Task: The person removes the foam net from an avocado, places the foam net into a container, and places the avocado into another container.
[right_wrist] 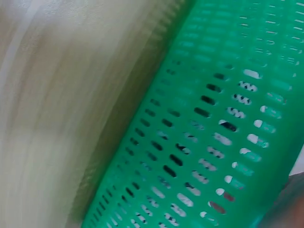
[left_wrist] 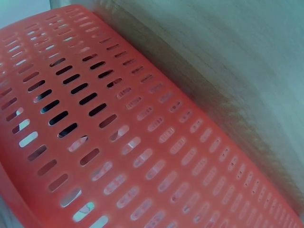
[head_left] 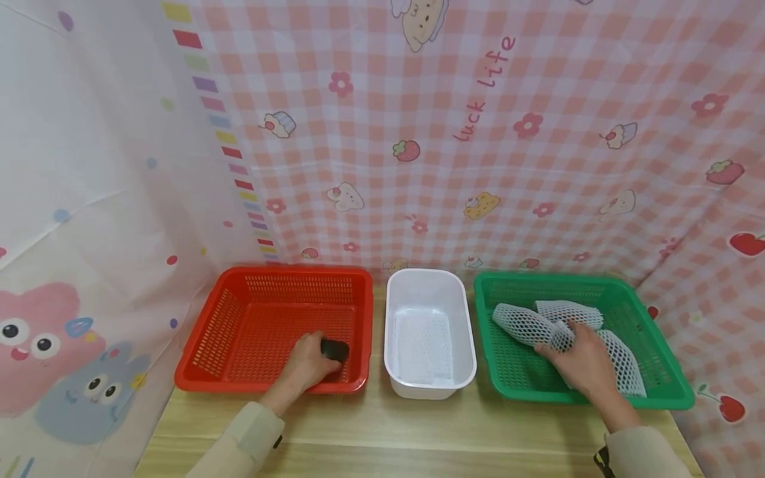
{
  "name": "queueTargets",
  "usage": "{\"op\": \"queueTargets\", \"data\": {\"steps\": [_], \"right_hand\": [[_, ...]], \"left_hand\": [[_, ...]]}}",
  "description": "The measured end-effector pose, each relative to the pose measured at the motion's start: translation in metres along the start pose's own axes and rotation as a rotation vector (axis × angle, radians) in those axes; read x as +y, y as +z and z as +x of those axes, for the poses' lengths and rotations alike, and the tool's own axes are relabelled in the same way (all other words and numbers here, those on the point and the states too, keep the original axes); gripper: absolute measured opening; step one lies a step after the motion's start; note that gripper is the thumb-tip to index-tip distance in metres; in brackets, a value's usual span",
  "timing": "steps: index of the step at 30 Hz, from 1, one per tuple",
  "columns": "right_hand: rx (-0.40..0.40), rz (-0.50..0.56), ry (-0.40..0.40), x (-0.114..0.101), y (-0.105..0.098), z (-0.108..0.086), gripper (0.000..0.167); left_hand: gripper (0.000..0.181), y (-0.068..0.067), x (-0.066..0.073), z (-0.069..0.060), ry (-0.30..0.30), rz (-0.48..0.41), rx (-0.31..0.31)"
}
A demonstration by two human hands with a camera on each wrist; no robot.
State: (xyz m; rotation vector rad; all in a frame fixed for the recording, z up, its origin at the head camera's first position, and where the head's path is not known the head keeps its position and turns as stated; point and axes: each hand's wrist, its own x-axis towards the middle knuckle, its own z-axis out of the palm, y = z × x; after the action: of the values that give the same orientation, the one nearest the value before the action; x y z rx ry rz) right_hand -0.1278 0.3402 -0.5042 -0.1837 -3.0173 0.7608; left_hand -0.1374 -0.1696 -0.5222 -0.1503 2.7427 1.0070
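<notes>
In the head view, my left hand (head_left: 306,364) is inside the red basket (head_left: 183,358), gripping a black object (head_left: 335,350) near the basket's right side. My right hand (head_left: 584,364) reaches into the green basket (head_left: 597,397), thumb and fingers around the end of a white foam-mesh piece (head_left: 522,323). Another white mesh piece (head_left: 570,312) lies behind that hand and a third (head_left: 623,365) to its right. Both wrist views look through slotted basket walls, red (left_wrist: 142,123) and green (right_wrist: 190,142); dark and white shapes show through the slots, and the grips are hidden there.
A white plastic bin (head_left: 425,345) stands between the two baskets, with nothing visible inside. All three containers are on a light wooden table (head_left: 430,438). A pink checked cloth (head_left: 370,133) hangs behind them, and a white printed cloth (head_left: 89,199) hangs at the left.
</notes>
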Motion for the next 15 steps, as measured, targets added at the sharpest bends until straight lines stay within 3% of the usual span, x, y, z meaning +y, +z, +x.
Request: {"op": "queueTargets", "data": {"steps": [6,15], "right_hand": [[-0.11,-0.074,0.06,0.008,0.0,0.005,0.106],[-0.17,-0.142,0.097,0.017,0.0,0.015,0.104]], "left_hand": [[0.064,-0.001,0.001,-0.001,-0.004,-0.003,-0.012],[0.061,0.0,0.0,0.0,-0.003,-0.02,-0.014]]}}
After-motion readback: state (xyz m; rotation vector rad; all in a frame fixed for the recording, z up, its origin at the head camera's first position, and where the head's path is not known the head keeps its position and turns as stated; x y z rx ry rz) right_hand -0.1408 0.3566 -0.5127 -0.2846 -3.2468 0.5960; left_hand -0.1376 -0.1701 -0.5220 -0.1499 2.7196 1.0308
